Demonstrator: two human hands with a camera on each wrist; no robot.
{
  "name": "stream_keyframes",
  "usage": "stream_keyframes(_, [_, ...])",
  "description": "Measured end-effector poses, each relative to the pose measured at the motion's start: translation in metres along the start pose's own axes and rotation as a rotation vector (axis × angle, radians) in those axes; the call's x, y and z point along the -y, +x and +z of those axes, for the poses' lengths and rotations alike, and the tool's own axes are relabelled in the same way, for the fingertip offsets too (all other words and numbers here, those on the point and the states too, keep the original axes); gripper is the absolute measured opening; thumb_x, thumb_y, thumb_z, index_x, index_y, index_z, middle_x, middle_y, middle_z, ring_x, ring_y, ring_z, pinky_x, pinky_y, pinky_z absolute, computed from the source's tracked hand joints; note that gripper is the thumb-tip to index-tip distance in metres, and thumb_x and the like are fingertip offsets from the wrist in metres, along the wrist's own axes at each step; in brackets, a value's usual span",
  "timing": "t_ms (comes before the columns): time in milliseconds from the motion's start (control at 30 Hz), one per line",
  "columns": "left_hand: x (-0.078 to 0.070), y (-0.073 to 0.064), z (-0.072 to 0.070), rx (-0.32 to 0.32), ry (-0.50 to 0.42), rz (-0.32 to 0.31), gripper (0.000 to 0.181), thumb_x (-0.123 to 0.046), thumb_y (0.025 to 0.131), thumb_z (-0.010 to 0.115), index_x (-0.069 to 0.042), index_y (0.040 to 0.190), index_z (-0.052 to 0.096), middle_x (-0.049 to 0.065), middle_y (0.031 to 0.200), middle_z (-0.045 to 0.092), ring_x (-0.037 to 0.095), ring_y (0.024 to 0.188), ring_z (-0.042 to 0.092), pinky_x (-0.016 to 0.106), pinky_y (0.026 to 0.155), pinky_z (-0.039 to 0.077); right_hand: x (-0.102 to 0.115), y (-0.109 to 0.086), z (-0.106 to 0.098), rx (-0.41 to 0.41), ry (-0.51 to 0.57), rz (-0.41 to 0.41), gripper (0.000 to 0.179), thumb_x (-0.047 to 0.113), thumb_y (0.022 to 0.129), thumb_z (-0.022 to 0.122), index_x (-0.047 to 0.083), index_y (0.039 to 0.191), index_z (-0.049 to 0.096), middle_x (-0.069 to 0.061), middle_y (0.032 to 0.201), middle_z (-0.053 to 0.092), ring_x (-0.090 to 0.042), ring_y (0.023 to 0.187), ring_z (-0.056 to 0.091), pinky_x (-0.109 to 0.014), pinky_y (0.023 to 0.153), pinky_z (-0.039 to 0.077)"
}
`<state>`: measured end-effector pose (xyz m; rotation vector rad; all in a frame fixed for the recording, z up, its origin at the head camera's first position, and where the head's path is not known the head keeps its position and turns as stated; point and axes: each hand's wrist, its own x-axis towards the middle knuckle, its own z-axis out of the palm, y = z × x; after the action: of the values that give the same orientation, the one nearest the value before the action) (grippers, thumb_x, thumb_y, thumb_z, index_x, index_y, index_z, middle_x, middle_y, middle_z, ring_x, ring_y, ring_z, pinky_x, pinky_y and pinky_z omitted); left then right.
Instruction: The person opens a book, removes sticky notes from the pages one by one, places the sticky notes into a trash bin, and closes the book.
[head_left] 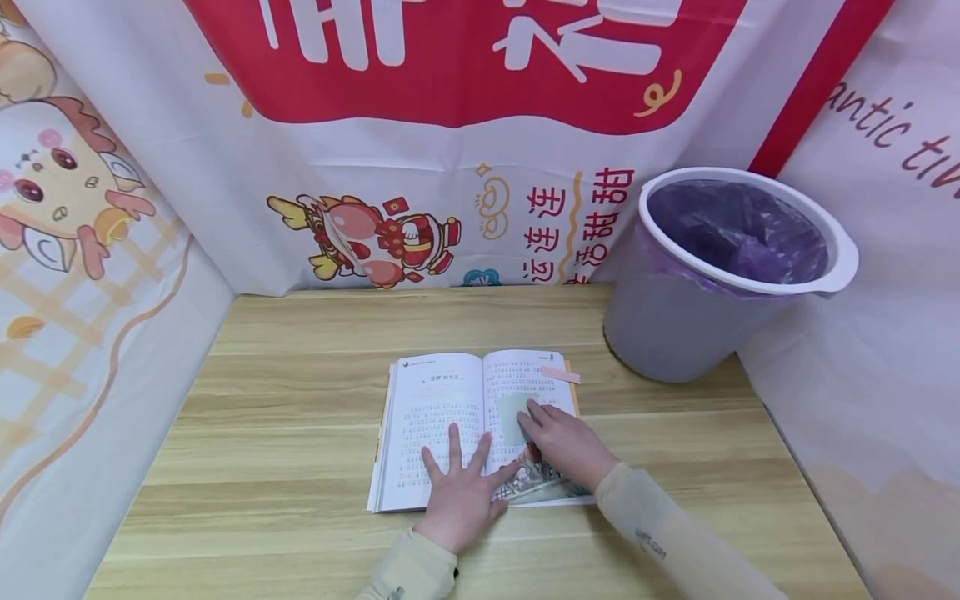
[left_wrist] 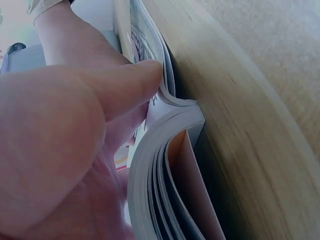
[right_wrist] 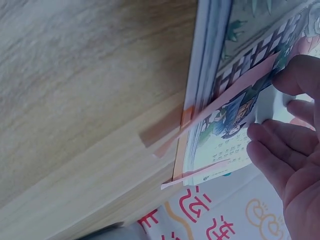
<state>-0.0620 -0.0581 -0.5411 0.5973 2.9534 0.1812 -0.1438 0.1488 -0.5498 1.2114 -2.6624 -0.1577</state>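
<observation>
An open book (head_left: 442, 387) with printed text lies on the wooden table. Its right page carries a colour picture (head_left: 536, 487) at the bottom. My left hand (head_left: 459, 500) rests across the lower middle of the book, fingers spread. In the left wrist view the thumb (left_wrist: 132, 82) lies at the lower page edges. On the right page, my right hand (head_left: 573, 446) pinches the right side of a pale green sticky note (head_left: 512, 423) between thumb and bent fingers. A pink paper strip (head_left: 560, 375) sticks out past the upper right page edge; another long pink strip (right_wrist: 245, 82) shows in the right wrist view.
A grey bin (head_left: 667, 325) with a purple liner stands at the table's right rear. Printed cloth (head_left: 420, 150) hangs behind the table, with more cloth along both sides. Bare wood (head_left: 285, 417) lies left of the book.
</observation>
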Motion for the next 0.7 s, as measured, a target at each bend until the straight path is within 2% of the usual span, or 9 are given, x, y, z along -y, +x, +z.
stream_keyframes(200, [-0.0004, 0.0004, -0.0018, 0.010, -0.007, -0.002, 0.058, -0.051, 0.088, 0.066, -0.048, 0.143, 0.048, 0.011, 0.158, 0.034, 0.060, 0.140, 0.008, 0.087, 0.093, 0.013, 0.0003, 0.0002, -0.0006, 0.021, -0.002, -0.012, 0.049, 0.004, 0.089, 0.072, 0.006, 0.136, 0.058, -0.022, 0.134, 0.058, -0.030, 0.108, 0.065, -0.036, 0.091, 0.055])
stream_keyframes(467, [0.0003, 0.0003, -0.0025, 0.026, -0.029, -0.007, 0.058, -0.052, 0.089, 0.065, -0.049, 0.144, 0.046, 0.010, 0.159, 0.032, 0.059, 0.141, 0.005, 0.087, 0.094, 0.010, 0.0012, 0.0014, -0.0005, -0.007, -0.018, -0.022, 0.050, 0.005, 0.087, 0.074, 0.008, 0.135, 0.059, -0.021, 0.131, 0.060, -0.030, 0.104, 0.066, -0.035, 0.088, 0.056])
stream_keyframes(700, [0.0009, 0.0000, -0.0021, 0.022, -0.038, -0.007, 0.057, -0.051, 0.089, 0.065, -0.049, 0.143, 0.047, 0.010, 0.159, 0.032, 0.059, 0.141, 0.005, 0.087, 0.094, 0.011, 0.0024, 0.0045, -0.0024, -0.047, -0.037, -0.021, 0.044, 0.011, 0.088, 0.074, 0.007, 0.130, 0.063, -0.020, 0.127, 0.063, -0.028, 0.101, 0.068, -0.036, 0.089, 0.056])
